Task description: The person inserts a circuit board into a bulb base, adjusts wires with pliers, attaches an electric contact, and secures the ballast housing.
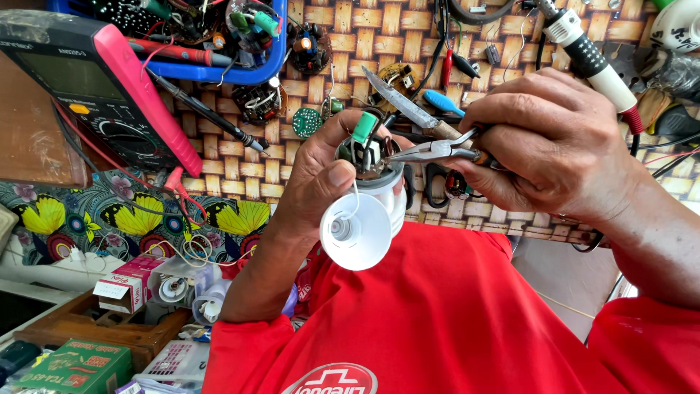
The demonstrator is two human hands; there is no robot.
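I see left hand (321,171) fingers wrapped round white plastic bulb housing (362,219), open end up. Right hand (543,138) fingers clamped on grey metal needle-nose pliers (430,151), long axis level, tips just right of left thumb, inside housing beside green capacitor (365,127).

A bulb base (362,219) of smooth white plastic, faintly glossy, is held in the left hand (321,182); a green plastic-coated part (364,127) is seen at its open top. Pliers (430,151) of bright polished metal are gripped in the right hand (554,138). The knife (401,102) is seen with a dull, worn metal blade and a wooden handle. The desk (350,29) is covered by a woven mat of matt straw-coloured strips. The meter (95,95) is cased in matt black plastic with a pink rubbery edge. The shirt (437,314) is of red matt cloth.
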